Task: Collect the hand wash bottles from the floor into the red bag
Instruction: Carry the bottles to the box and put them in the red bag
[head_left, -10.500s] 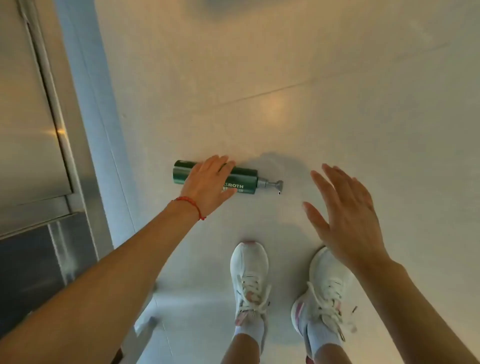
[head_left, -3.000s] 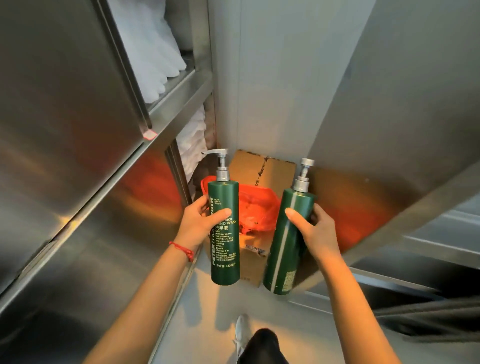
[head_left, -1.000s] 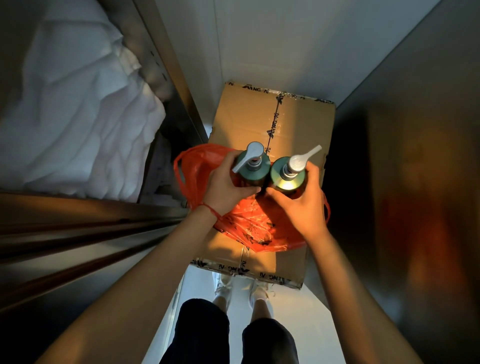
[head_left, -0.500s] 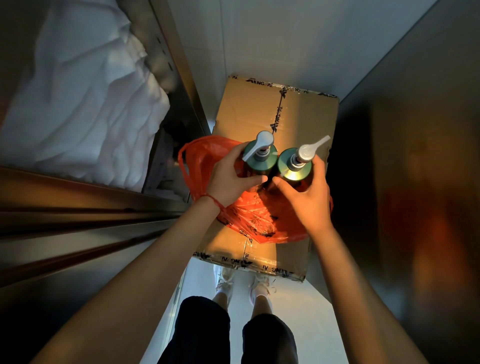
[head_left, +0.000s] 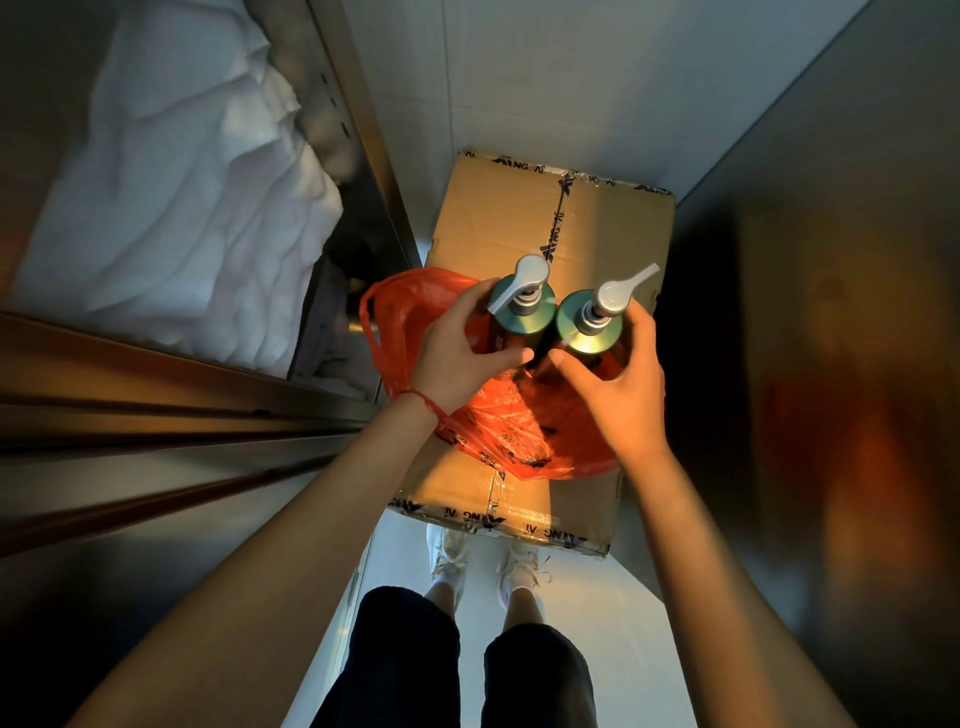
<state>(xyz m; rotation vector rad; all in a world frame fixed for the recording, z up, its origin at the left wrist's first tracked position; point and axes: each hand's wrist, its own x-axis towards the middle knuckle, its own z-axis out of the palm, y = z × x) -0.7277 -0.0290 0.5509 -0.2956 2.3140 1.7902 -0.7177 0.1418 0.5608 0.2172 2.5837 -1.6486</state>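
Over the red bag (head_left: 498, 431) on the box (head_left: 602, 223), left hand (head_left: 457, 353) grips 1 bottle (head_left: 522, 312); right hand (head_left: 618, 384) grips the other bottle (head_left: 589, 332) beside it.

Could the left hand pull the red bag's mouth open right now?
Probably not: the left hand is wrapped around a green bottle, so no fingers are free, though the red bag lies right beside it.
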